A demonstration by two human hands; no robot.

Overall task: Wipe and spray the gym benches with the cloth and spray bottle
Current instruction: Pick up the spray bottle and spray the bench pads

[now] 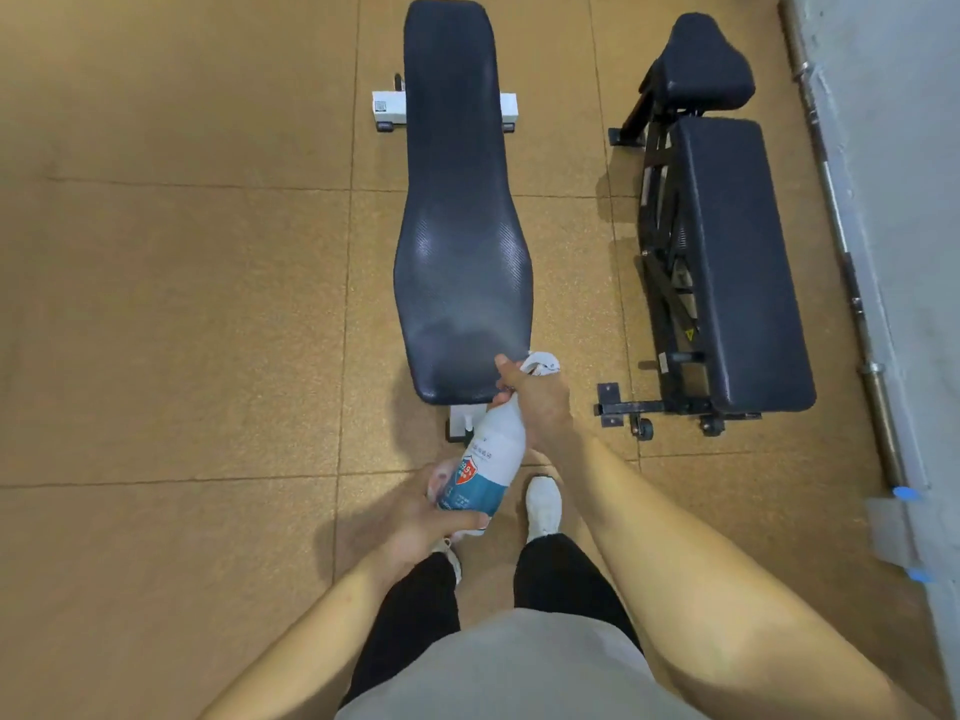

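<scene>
A long dark flat bench [457, 200] stretches away from me in the middle of the view. Its near end carries a misty wet patch. I hold a white spray bottle [491, 459] with a blue and red label just below that near end. My right hand [535, 400] grips the bottle's neck and white trigger head, which points at the bench. My left hand [431, 517] holds the bottle's base from below. No cloth is visible. A second dark bench [737, 262], with a separate seat pad and a black frame, stands to the right.
The floor [182, 304] is tan rubber tiles. A barbell [841, 241] lies along the grey wall at the right. My white shoes [543, 506] stand just behind the bench's white foot. The second bench has small wheels at its near end.
</scene>
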